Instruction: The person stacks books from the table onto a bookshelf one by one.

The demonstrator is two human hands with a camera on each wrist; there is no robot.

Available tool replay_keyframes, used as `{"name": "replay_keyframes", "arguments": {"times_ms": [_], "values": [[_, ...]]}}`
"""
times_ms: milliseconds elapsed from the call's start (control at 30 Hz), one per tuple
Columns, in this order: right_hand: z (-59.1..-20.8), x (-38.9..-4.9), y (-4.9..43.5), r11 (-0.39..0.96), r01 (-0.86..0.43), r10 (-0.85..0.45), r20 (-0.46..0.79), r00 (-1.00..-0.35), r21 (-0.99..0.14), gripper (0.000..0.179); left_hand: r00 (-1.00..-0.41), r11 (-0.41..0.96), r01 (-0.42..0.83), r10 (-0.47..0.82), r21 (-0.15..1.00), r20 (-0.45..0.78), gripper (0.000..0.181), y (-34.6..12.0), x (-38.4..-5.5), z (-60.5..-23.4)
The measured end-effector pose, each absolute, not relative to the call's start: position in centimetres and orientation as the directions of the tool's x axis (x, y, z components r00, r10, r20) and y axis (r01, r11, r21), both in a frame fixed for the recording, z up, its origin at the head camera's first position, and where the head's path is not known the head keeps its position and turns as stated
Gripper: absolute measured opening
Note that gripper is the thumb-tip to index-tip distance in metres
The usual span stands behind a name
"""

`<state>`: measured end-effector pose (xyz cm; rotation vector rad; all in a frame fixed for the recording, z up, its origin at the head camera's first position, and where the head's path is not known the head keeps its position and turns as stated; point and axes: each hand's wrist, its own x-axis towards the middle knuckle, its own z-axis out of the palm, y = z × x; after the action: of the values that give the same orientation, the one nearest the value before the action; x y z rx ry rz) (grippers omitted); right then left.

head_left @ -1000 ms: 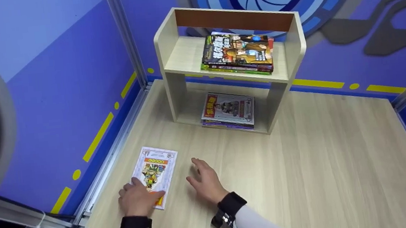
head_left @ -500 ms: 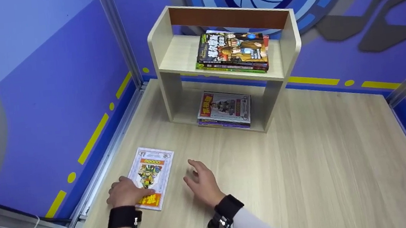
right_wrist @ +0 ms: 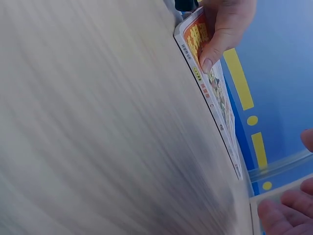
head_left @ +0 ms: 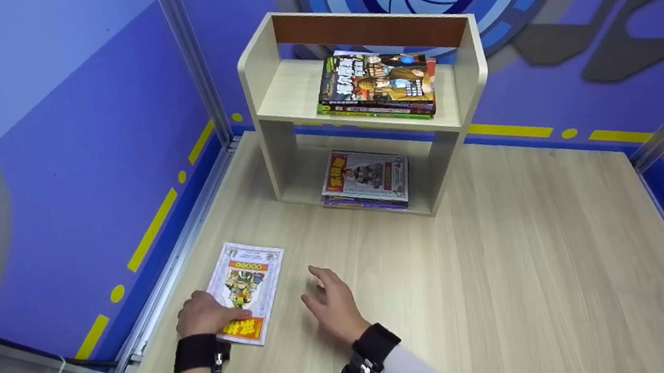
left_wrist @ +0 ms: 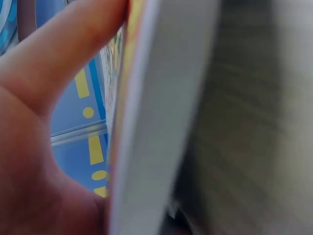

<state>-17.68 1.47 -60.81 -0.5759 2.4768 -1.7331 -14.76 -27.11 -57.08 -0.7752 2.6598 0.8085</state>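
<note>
A white-bordered comic book (head_left: 264, 290) with an orange title band lies flat on the wooden tabletop, near its left edge. My left hand (head_left: 203, 316) grips its near left side: the thumb crosses the cover, while the other fingers are mostly hidden at the left edge. Up close in the left wrist view, the book's pale page edge (left_wrist: 166, 98) runs beside the thumb. To the right of the book, my right hand (head_left: 336, 308) is apart from it, fingers loosely bent and holding nothing. The right wrist view shows the book's spine (right_wrist: 210, 105) facing the right hand.
A two-tier wooden shelf (head_left: 464, 70) stands at the back. Its upper tier bears a stack of comic books (head_left: 377, 81); another stack (head_left: 367, 177) lies on the lower tier. Blue printed walls (head_left: 108, 141) and a metal frame rail (head_left: 190, 236) border the tabletop.
The left hand shifted slightly left, its thumb drawing back toward the book's left side over the title band. The book and the right hand stay nearly in place; the view shifted slightly.
</note>
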Motion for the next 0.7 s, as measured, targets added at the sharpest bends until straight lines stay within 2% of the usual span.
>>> {"name": "replay_keyframes", "arguments": {"times_ms": [233, 367, 533, 633, 700], "values": [[-60.5, -17.8, 2.0, 0.282, -0.245, -0.320, 0.150, -0.935, -0.927, 0.054, -0.835, 0.652, -0.549, -0.406, 0.523, -0.371, 0.091, -27.2, -14.7, -57.7], [-60.3, -18.2, 2.6, 0.277, -0.228, -0.299, 0.142, -0.944, -0.933, 0.053, -0.873, 0.671, -0.487, -0.359, 0.559, -0.329, 0.087, -26.5, -15.0, -58.1], [-59.8, -19.0, 3.9, 0.248, -0.190, -0.250, 0.127, -0.960, -0.950, 0.051, -0.944, 0.657, -0.321, -0.278, 0.682, -0.176, 0.050, -24.2, -15.5, -58.0], [-59.3, -19.5, 5.6, 0.244, -0.171, -0.195, 0.124, -0.973, -0.955, 0.051, -0.979, 0.579, -0.202, -0.150, 0.790, -0.140, 0.029, -22.1, -15.7, -57.5], [-58.9, -19.9, 7.0, 0.264, -0.148, -0.150, 0.111, -0.982, -0.953, 0.051, -0.990, 0.519, -0.133, -0.026, 0.844, -0.140, 0.026, -20.8, -15.8, -57.2]]}}
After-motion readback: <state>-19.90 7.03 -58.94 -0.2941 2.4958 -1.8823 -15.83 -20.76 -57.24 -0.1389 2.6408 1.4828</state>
